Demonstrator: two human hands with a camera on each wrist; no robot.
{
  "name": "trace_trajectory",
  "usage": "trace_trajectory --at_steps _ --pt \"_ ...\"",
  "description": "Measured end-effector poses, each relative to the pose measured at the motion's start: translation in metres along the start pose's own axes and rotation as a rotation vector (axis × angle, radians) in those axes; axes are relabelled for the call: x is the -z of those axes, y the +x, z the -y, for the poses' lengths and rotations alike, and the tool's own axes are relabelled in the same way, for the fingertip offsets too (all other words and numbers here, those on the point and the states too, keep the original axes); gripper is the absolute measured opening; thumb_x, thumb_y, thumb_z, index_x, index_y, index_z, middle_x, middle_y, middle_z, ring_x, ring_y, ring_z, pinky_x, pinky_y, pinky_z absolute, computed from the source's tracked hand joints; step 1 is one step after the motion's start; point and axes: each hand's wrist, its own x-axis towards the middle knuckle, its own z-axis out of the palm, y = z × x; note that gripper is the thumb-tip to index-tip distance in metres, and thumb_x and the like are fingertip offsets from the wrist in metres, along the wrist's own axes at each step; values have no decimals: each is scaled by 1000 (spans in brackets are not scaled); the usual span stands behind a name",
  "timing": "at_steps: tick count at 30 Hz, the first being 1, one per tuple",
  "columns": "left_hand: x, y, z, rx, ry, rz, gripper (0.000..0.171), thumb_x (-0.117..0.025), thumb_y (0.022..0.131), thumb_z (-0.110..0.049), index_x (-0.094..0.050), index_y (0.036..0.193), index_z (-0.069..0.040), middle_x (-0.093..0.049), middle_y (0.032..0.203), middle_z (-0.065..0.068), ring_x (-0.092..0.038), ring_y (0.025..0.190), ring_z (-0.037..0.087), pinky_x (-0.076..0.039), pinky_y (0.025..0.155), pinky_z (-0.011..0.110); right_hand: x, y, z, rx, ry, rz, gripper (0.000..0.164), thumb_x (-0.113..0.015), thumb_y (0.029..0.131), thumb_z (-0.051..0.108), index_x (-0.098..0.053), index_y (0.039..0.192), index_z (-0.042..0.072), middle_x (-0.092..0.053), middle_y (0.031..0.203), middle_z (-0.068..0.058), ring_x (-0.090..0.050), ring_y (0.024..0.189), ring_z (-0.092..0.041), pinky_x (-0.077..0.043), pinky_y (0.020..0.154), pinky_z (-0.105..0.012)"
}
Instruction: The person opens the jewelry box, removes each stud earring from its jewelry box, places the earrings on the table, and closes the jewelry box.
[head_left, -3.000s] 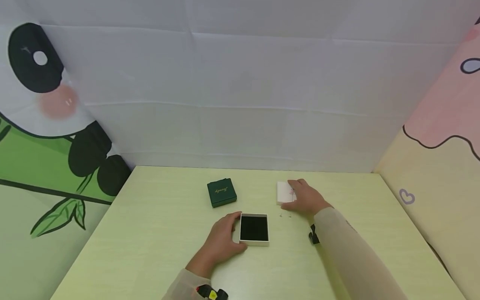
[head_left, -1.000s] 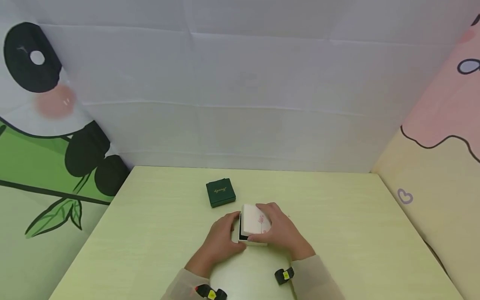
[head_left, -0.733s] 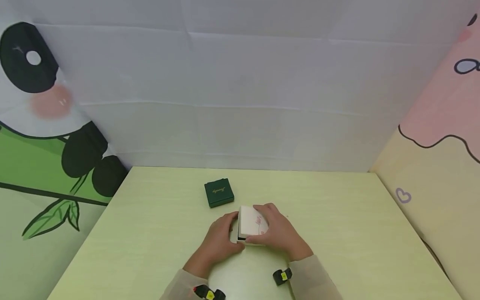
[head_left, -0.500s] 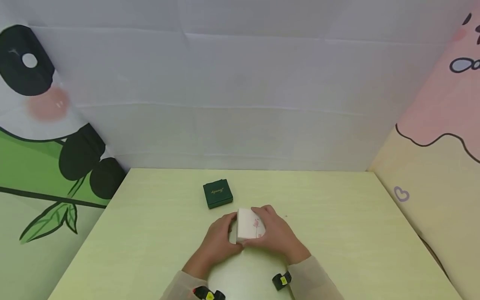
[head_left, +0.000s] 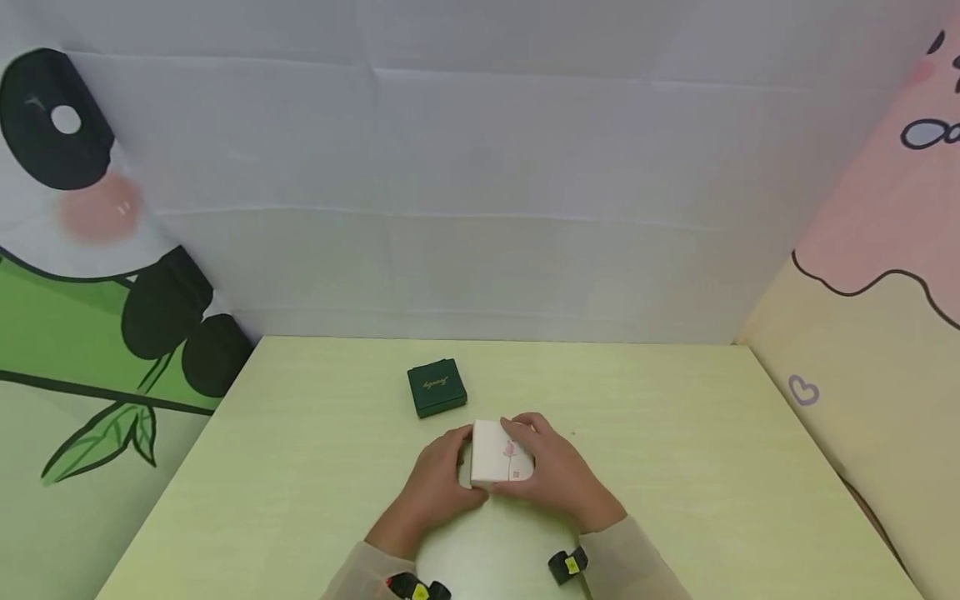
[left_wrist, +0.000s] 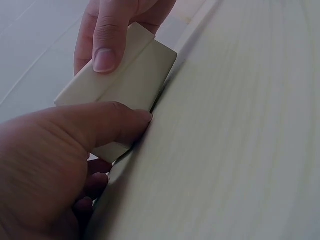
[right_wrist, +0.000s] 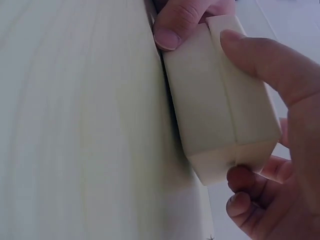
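A small white box stands on the table at the front middle, its lid [head_left: 489, 454] printed with a pink flower. The lid sits over the box base [right_wrist: 197, 95], and a thin seam runs between them in the right wrist view. My left hand [head_left: 441, 482] grips the base from the left, thumb on its near side. With thumb and fingers on opposite sides, my right hand [head_left: 561, 475] holds the lid from the right. The black lining inside is hidden under the lid.
A dark green box [head_left: 437, 388] with gold lettering lies behind and left of the white box. A tiny speck [head_left: 573, 433] shows on the table [head_left: 660, 467] beyond my right hand. A white backdrop [head_left: 480, 192] rises at the table's far edge.
My right hand has brought the lid from the right side of the table over the base and lowered it, covering the black lining. My left hand has stayed at the base.
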Motion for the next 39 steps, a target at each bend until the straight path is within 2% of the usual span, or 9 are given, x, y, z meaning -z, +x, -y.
trace_trajectory --at_steps 7,14,20,27,35,39 --pt "1 0 -1 0 6 7 93 -88 73 -29 -44 152 -9 -56 141 5 -54 119 23 -45 101 49 1 0 2 -3 -9 11 91 -87 75 57 -53 152 22 -47 142 5 -55 105 -12 -48 87 -35" --pt "1 0 -2 -9 15 2 98 -88 73 -28 -40 155 -6 -55 143 9 -53 126 29 -42 106 53 0 0 -1 17 -12 20 90 -88 76 53 -54 151 18 -49 139 3 -55 103 -14 -47 84 -34" --pt "1 0 -1 -3 18 4 99 -89 73 -29 -40 155 -7 -54 145 9 -52 127 29 -41 107 53 -4 1 -6 7 17 45 91 -88 75 55 -53 152 20 -48 138 7 -54 104 -12 -46 86 -32" --pt "2 0 -1 -12 14 13 99 -89 72 -28 -39 155 -6 -53 146 10 -51 130 31 -39 108 54 -6 2 -11 39 31 46 93 -91 73 51 -53 152 18 -49 138 7 -54 102 -12 -47 85 -31" --pt "1 -1 -1 5 28 24 101 -90 71 -30 -39 156 -9 -53 145 6 -51 127 27 -39 108 54 -8 3 -11 35 27 59 93 -92 72 49 -54 151 17 -49 137 6 -54 102 -12 -47 86 -31" --pt "2 -2 -1 1 19 21 104 -90 71 -29 -37 157 -8 -54 142 6 -53 119 24 -42 105 52 -7 3 -8 25 15 71 94 -92 72 49 -53 152 17 -49 136 6 -54 101 -12 -47 85 -30"
